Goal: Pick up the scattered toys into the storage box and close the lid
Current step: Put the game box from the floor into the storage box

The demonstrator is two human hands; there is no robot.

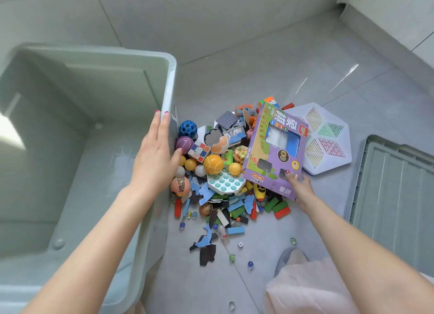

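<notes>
A large pale green storage box stands empty at the left. My left hand lies flat on its right rim, fingers straight. To its right on the floor lies a heap of toys: an orange ball, a blue holed ball, a cube puzzle, a white pop toy, coloured blocks and puzzle pieces. My right hand grips the lower corner of a purple game box, tilted above the heap. The box lid lies flat at the right.
A white hexagonal board with coloured mesh fields lies behind the purple game box. Marbles and a small die are scattered on the grey tiled floor in front. A slipper and pink cloth sit at the bottom right.
</notes>
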